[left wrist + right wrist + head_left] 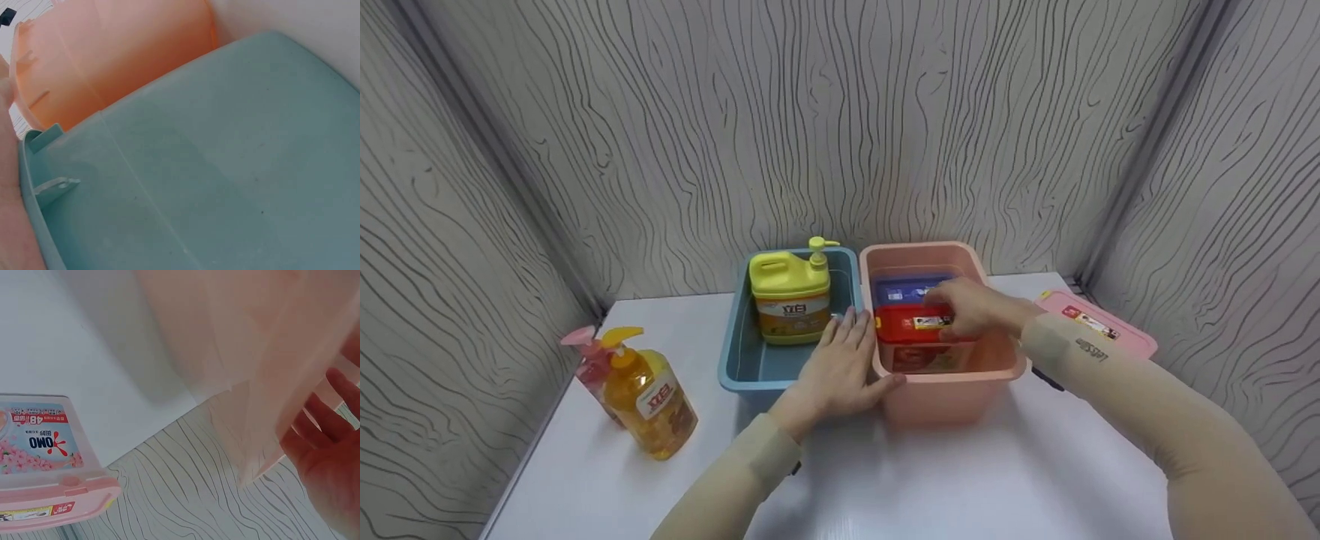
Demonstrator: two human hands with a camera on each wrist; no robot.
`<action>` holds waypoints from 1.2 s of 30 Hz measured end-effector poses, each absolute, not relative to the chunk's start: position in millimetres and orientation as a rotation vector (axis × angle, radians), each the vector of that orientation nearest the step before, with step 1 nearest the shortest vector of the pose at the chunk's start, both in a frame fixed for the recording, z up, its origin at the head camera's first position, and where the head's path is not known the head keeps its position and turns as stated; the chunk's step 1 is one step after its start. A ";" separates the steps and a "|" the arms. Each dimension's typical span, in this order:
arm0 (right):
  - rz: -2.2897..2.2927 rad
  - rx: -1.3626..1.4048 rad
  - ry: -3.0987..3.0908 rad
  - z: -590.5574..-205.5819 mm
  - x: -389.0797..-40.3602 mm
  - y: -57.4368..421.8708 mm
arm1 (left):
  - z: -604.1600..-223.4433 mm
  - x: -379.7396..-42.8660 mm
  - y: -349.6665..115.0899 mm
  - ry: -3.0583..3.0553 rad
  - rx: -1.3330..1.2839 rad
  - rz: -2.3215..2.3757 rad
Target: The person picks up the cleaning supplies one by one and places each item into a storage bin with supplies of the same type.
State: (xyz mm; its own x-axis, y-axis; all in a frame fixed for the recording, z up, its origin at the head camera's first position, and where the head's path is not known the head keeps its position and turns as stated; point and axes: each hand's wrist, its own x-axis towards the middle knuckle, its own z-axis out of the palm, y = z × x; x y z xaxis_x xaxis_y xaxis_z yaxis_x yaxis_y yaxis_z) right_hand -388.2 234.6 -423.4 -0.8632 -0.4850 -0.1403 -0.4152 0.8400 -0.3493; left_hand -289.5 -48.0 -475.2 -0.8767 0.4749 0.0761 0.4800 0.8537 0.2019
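Lying crosswise in the pink storage bin [952,377]: one red-lidded box [894,323], long axis running left to right, a printed panel showing below the lid's near edge. Right hand [969,306]: within the bin's mouth, over the right end of this box, thumb toward the near side and fingers toward the far side; most of the lid extends leftward from the grip. Right grip: spread moderately, fingers bent; whether it bears on the box cannot be told from either view. Left hand [841,371]: farther from the box than the right, fingers extended along the adjoining rims, thumb out over the pink bin's front rim; grip flat, holding nothing. Behind the red lid, same bin: one blue box [894,291]. Adjacent, to the left: one blue storage bin [761,386], containing one yellow jug with pump top [791,300], upright. Left of the bins, on the worktop [847,491]: one amber pump bottle [651,401], white label with red characters, and one pink pump bottle [591,371] partly behind it. Right of the pink bin: one OMO box with pink lid [42,444], apart from it.
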 end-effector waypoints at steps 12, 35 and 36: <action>-0.485 -0.733 2.802 -407.1 -391.2 250.7 | -476.6 -290.6 -49.3 -2.989 -0.786 -0.337; -0.522 -0.648 2.893 -386.2 -388.1 290.0 | -478.8 -292.1 -48.0 -2.973 -0.782 -0.333; -0.519 -0.658 2.897 -385.8 -387.7 291.9 | -478.7 -292.1 -48.3 -2.969 -0.784 -0.337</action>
State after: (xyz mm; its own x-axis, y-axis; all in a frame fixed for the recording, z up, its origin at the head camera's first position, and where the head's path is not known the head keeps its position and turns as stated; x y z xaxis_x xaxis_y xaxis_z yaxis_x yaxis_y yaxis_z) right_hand -387.7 291.9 -385.8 -0.8973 -0.4391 -0.0459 -0.3959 0.8462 -0.3566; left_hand -292.1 -48.3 -478.7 -0.8699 0.4818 0.1058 0.4933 0.8474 0.1965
